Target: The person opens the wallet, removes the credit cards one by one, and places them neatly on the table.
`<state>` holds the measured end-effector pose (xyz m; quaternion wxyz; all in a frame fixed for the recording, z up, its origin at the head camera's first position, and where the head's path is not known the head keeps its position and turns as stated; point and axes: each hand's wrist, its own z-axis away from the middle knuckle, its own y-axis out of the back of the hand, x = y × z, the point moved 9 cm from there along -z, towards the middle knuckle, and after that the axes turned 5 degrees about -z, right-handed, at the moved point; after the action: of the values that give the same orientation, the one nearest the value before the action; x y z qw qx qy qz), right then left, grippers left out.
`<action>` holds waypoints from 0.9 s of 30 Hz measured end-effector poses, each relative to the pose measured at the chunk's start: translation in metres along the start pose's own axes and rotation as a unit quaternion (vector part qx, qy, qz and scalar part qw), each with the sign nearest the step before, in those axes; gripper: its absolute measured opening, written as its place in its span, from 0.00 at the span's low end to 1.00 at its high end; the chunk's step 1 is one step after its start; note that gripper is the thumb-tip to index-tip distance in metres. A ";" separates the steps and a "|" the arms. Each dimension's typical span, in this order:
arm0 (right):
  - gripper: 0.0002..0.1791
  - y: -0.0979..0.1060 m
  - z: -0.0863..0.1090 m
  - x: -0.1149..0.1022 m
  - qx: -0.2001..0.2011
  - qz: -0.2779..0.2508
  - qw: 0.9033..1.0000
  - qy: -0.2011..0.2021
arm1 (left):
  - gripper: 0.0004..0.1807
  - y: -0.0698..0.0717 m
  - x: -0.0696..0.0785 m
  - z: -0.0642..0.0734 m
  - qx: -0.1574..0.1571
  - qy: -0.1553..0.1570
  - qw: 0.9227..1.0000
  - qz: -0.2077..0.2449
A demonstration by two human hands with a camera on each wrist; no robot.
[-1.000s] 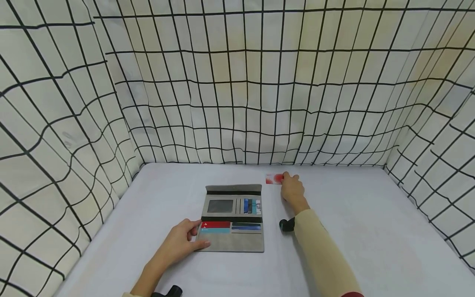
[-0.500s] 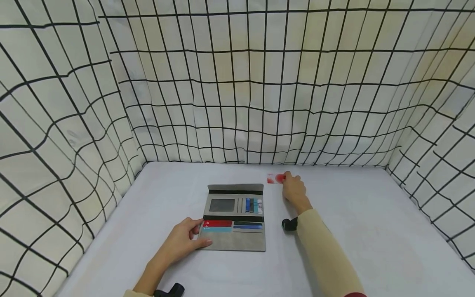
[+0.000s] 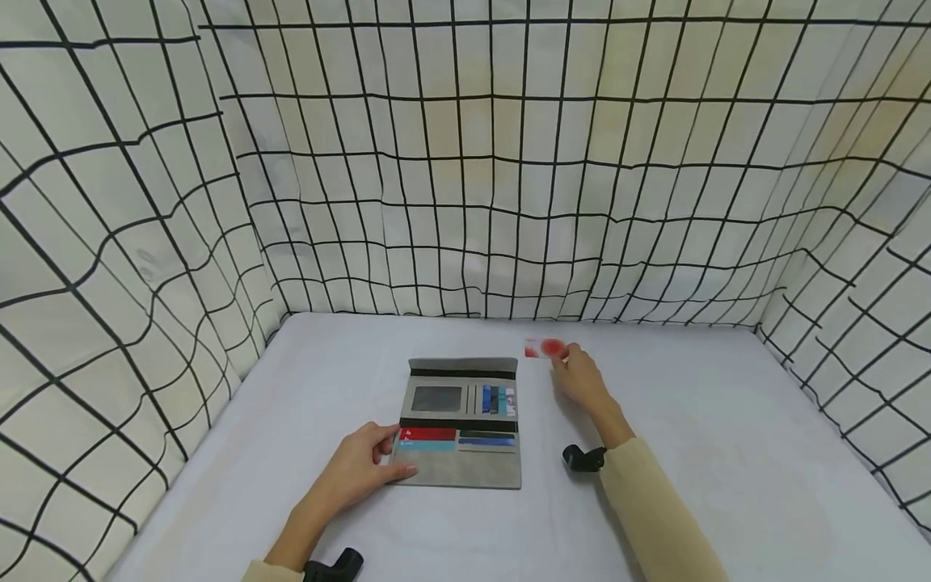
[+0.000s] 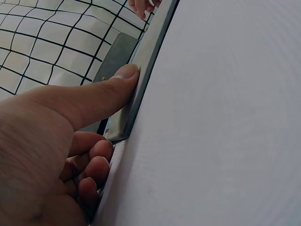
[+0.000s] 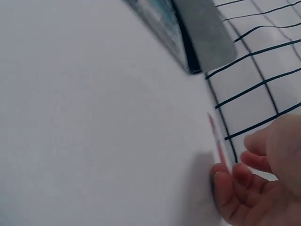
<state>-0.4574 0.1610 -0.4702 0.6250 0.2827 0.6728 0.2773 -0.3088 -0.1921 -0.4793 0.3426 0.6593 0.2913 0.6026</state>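
An open grey wallet (image 3: 458, 469) lies on the white table, cards in its slots and a dark clear window in its upper half. At its lower left edge, my left hand (image 3: 361, 463) grips it, thumb (image 4: 117, 77) on the inner face and fingers (image 4: 99, 165) curled beside the edge. Beyond the wallet's upper right corner is a white card (image 3: 534, 347) with a red round print. My right hand (image 3: 582, 380) pinches the card's right end. In the right wrist view the card (image 5: 217, 141) appears nearly edge-on at the fingertips.
A black grid net (image 3: 465, 158) over white cloth encloses the back and sides of the table (image 3: 727, 453). Black wrist devices sit on both forearms, one (image 3: 584, 458) at the right wrist and another (image 3: 333, 566) at the left.
My right wrist has shifted down and to the right, and the fingers have slid toward the card's right end, showing more of its red circle. The left hand stays on the wallet.
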 end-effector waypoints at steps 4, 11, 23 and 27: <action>0.17 0.004 0.007 -0.006 -0.010 -0.022 1.000 0.009 | 0.43 0.000 -0.001 -0.001 0.001 0.002 1.000 0.001; 0.12 0.003 0.023 -0.014 -0.034 -0.055 0.998 -0.001 | 0.43 -0.001 -0.001 -0.001 -0.002 0.005 1.000 0.010; 0.10 -0.002 0.036 -0.039 -0.057 -0.032 0.997 0.051 | 0.43 -0.003 -0.001 0.001 0.001 0.002 1.000 0.008; 0.10 -0.004 0.039 -0.049 -0.075 -0.029 0.995 0.059 | 0.44 -0.003 -0.002 0.000 0.000 0.004 1.000 0.005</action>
<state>-0.4155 0.1238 -0.4423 0.6116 0.1982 0.6936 0.3249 -0.3088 -0.1920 -0.4835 0.3385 0.6586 0.2887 0.6069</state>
